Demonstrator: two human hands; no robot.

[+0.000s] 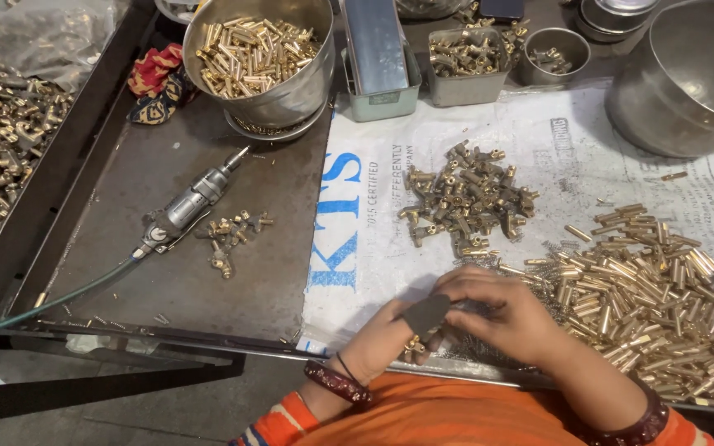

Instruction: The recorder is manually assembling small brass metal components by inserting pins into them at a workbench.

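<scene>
Dark metal tray (208, 272) underneath, worn and scuffed; white printed sack sheet (539, 157) spread over its right half; big steel basin (687, 74) at far right, dull grey; round steel bowl (291, 91) at top, heaped with short brass tubes; grey rectangular tin (378, 58) beside it; square tin (466, 58) and small round cup (551, 51) with brass fittings. Large heap of brass tubes (646, 289) at right, shiny, cylindrical, lying every way; pile of brass fittings (466, 198) centre, knobbly, just beyond the hands; air tool (188, 206) lying slantwise on bare tray, hose trailing left; few fittings (231, 231) touching its side. Left hand (386, 334) curled, pinching a small brass piece (413, 345) at near edge of sheet, dark patch on thumb; right hand (510, 318) clenched over something small, contents hidden, touching the left; tube heap nearest right hand, just to its right; loose thin springs (539, 263) around the fingers.
</scene>
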